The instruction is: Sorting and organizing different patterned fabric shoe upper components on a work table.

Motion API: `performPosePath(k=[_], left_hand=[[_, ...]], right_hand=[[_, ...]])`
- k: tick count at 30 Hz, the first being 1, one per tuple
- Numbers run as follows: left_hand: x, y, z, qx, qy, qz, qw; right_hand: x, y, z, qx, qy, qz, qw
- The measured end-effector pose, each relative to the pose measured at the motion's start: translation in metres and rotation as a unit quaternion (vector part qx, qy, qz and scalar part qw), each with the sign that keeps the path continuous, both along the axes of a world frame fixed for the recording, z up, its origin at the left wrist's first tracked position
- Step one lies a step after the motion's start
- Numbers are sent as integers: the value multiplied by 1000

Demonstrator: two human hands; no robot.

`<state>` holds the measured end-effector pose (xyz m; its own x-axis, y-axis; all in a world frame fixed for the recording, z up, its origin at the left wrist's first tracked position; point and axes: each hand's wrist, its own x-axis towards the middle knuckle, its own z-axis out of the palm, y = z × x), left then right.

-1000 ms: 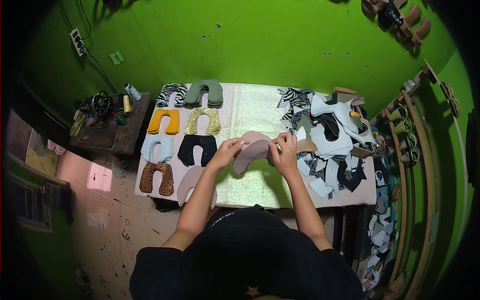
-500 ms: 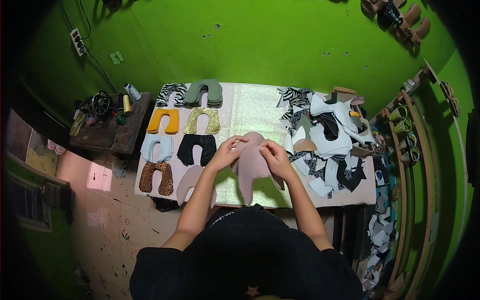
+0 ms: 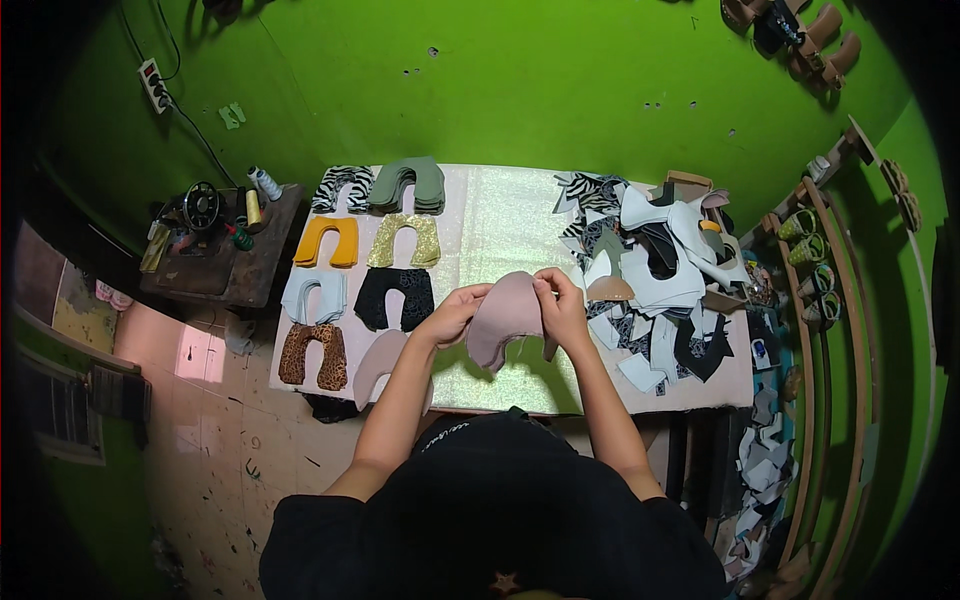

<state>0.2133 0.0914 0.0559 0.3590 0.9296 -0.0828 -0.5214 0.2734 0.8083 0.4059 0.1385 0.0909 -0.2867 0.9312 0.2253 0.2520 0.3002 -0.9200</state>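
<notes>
Between my hands, above the middle of the table, is a dusty-pink arch-shaped shoe-upper piece. My left hand grips its left edge, and my right hand pinches its upper right edge. Loose threads hang from the inner curve. Another pink arch piece lies on the table beside my left forearm, partly covered by it. To the left stand stacks of similar cut pieces: zebra print, grey-green, orange, glittery gold, pale blue, black and leopard print.
A heap of scraps covers the table's right side. A glittery gold strip runs down the table's middle. At left is a sewing machine table with thread cones. A wooden rack with shoes stands at right.
The pink piece has been turned and folded between my hands, so its long legs no longer hang down. My right hand has moved up slightly.
</notes>
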Motion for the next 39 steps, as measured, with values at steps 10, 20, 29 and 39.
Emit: performPosePath(k=[10,20,29,39], left_hand=[[-4,1,0,-11,-4,-12,1000],[-8,-6,8,-47,-33,-1,998],[-13,-15,13,8,55,26,998],[-39,-52,7,-61,-54,-60,995]], right_hand=[[1,0,-3,2,1,11,1000],[-6,-8,-1,-1,-32,-23,999],[-11,0,-45,30,2,36,999],[-40,-21,-5,-62,-6,174,983]])
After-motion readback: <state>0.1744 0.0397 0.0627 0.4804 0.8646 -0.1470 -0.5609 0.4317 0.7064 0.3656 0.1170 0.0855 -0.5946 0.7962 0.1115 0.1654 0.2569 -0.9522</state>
